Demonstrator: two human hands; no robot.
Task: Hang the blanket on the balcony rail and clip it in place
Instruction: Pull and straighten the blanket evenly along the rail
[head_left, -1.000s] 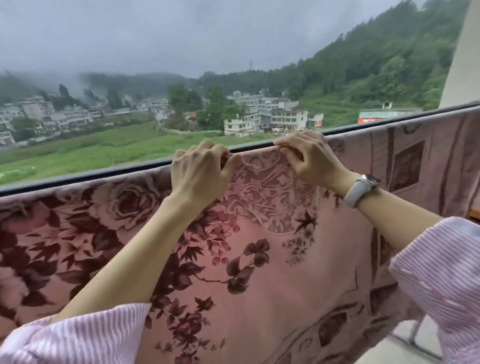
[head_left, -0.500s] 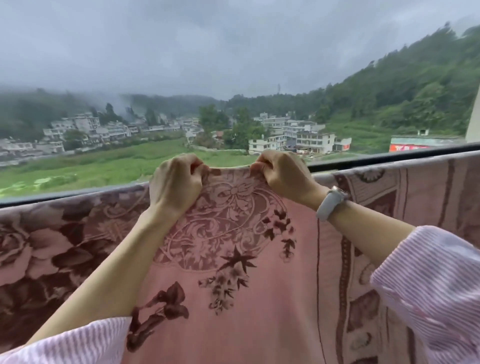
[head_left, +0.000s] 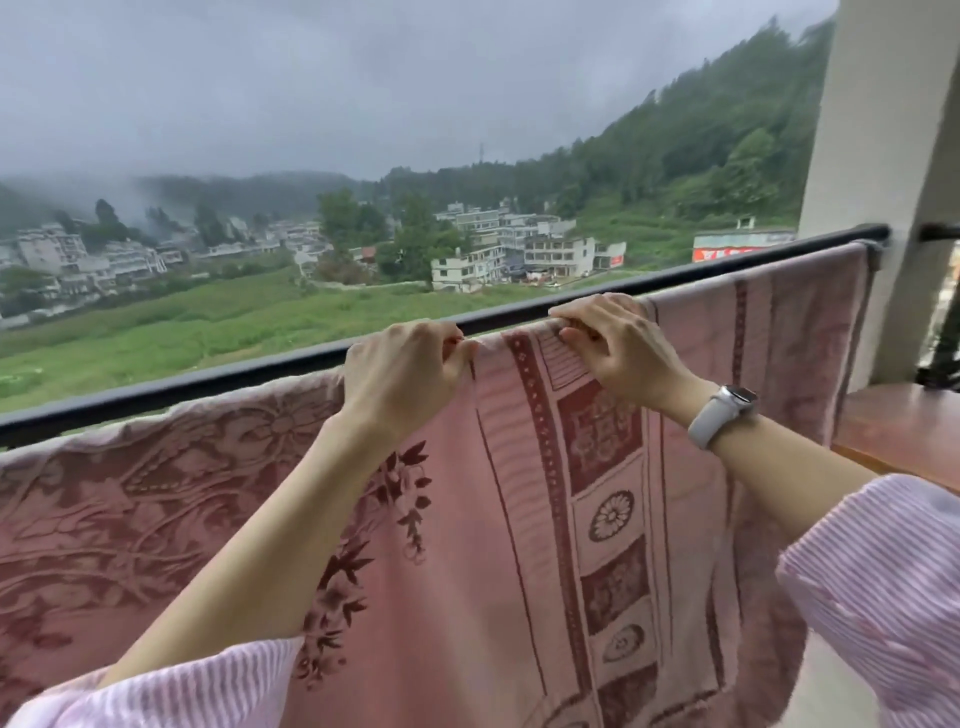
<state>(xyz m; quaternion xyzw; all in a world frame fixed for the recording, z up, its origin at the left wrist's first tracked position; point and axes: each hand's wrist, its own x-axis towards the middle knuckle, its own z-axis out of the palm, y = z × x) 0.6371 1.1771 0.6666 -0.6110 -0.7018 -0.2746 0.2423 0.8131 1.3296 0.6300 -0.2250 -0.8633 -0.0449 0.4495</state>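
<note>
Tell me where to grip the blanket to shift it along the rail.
Probably the top fold, where the blanket bends over the rail. Come from above on the near side, as the left hand and right hand do: the rest hangs flat and offers no edge to pinch.

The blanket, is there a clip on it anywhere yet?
No, the blanket hangs over the rail with only the left hand and right hand gripping its top edge.

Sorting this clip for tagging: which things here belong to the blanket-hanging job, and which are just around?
Job: pink blanket, black balcony rail, left hand and right hand gripping its top edge.
Around: wooden ledge, pillar, wristwatch. No clips visible.
</note>
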